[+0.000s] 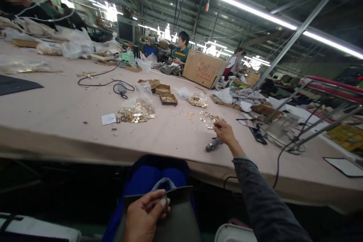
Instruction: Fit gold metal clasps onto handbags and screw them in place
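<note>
My left hand (146, 213) is over my lap, its thumb and fingers pinched on the upper part of a dark grey-green sheet-like piece (181, 211). How far that piece extends is hidden below the picture edge. My right hand (225, 133) reaches over the table with its fingertips together at the edge of a scatter of small gold metal fittings (210, 117). Whether a fitting is between those fingers is too small to tell. A grey handheld power tool (212, 145) lies on the table just below my right hand.
On the table (153, 136) are a heap of gold fittings in a plastic bag (137, 111), a small cardboard tray (168, 99), a white label (108, 119) and a corded grey device (121, 89). Behind stands a large carton (204, 69). A metal frame (289, 121) rises at right. Co-workers sit farther back.
</note>
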`<action>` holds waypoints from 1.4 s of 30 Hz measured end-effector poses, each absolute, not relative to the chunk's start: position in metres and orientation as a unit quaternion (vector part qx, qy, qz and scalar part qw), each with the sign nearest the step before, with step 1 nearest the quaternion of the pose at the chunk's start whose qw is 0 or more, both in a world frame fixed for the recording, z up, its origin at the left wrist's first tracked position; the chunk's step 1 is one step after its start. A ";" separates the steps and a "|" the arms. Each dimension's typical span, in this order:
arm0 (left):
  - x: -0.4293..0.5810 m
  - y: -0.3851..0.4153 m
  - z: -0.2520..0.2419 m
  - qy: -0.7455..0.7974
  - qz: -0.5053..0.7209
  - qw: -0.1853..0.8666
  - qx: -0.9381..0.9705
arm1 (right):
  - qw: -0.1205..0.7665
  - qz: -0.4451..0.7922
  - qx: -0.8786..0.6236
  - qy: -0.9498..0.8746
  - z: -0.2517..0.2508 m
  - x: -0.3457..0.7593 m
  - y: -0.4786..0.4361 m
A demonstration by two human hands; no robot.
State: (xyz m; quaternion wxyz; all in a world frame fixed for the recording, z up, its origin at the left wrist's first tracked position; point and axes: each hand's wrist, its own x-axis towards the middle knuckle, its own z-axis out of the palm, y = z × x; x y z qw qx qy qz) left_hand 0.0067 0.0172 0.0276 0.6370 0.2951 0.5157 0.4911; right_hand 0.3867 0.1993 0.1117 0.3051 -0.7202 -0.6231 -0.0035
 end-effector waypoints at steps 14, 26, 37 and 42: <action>0.009 0.015 0.026 0.540 0.496 0.611 0.298 | 0.269 0.046 -0.717 -0.641 0.096 0.396 0.253; 0.000 0.021 0.035 0.512 0.450 0.685 0.259 | 0.508 0.343 -0.565 -0.552 0.081 0.231 0.058; -0.009 0.021 0.036 0.476 0.434 0.710 0.285 | 0.447 0.445 -0.549 -0.548 0.060 0.157 0.024; -0.014 0.019 0.036 0.458 0.434 0.716 0.298 | 0.436 0.483 -0.535 -0.540 0.059 0.148 0.024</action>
